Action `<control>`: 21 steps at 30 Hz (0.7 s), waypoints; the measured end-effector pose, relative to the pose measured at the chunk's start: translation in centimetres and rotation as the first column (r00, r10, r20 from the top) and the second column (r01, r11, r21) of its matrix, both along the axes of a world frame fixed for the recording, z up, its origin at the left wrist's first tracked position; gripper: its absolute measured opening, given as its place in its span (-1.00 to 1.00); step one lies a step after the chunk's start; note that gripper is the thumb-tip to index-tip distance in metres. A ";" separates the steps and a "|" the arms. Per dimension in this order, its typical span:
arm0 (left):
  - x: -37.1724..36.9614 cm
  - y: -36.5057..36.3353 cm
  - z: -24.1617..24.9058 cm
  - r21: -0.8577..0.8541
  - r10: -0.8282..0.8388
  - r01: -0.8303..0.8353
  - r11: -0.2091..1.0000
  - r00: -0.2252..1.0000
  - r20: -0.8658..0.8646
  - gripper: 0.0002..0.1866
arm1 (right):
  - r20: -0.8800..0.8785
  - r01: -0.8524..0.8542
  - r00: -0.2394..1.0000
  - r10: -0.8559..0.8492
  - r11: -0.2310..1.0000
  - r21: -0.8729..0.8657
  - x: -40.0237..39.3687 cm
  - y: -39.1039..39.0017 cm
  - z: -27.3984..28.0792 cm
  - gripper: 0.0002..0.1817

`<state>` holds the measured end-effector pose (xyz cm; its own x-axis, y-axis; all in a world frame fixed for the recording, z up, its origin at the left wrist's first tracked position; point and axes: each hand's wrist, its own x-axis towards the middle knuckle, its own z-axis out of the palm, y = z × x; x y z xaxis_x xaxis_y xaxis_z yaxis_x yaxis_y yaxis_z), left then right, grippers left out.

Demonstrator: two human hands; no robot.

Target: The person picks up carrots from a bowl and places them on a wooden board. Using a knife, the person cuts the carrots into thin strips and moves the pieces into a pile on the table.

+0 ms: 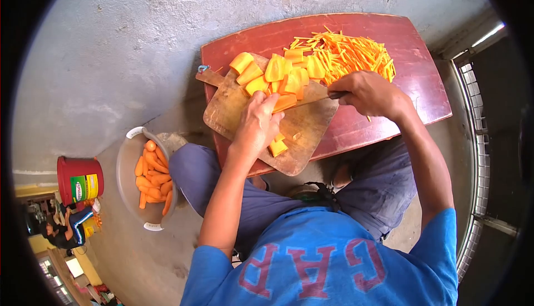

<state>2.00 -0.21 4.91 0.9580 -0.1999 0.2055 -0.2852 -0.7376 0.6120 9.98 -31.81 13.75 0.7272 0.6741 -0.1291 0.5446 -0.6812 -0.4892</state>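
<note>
My right hand (370, 93) is closed around the dark handle of a knife (311, 101), its blade reaching left over the wooden cutting board (222, 111). Under the fingers of my left hand (257, 121) lies a carrot piece (285, 103), pressed against the board beside the blade. Thick carrot slices (278, 68) are heaped along the board's far side. A few smaller pieces (278, 146) rest near my left wrist. Beyond the board, a pile of thin carrot sticks (350, 56) covers part of the red table (384, 25).
On the floor to the left stands a grey basin (123, 170) holding several whole carrots (154, 175). Farther left is a red bucket (68, 178) with a label. Another person (67, 225) sits in the background. A pale wall (128, 45) runs behind the table.
</note>
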 end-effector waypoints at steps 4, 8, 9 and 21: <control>1.2 0.3 0.1 -0.037 0.007 -0.004 0.999 0.997 0.073 -0.50 | -0.091 0.031 0.995 -0.039 0.995 -0.092 2.3 2.3 0.7 -0.83; 2.6 0.7 -0.8 -0.055 0.009 -0.001 0.998 0.987 0.157 -0.49 | -0.125 0.087 0.987 -0.102 0.989 -0.123 2.8 3.1 0.8 -0.77; 2.6 0.7 -0.8 -0.048 0.018 -0.011 0.999 0.987 0.162 -0.47 | -0.095 0.087 0.991 -0.098 0.990 -0.109 2.8 2.9 0.3 -0.76; 3.4 0.8 -0.9 -0.181 0.147 -0.096 0.979 0.945 0.293 -0.41 | -0.093 0.113 0.991 -0.092 0.958 0.264 0.2 -1.0 -3.1 -0.69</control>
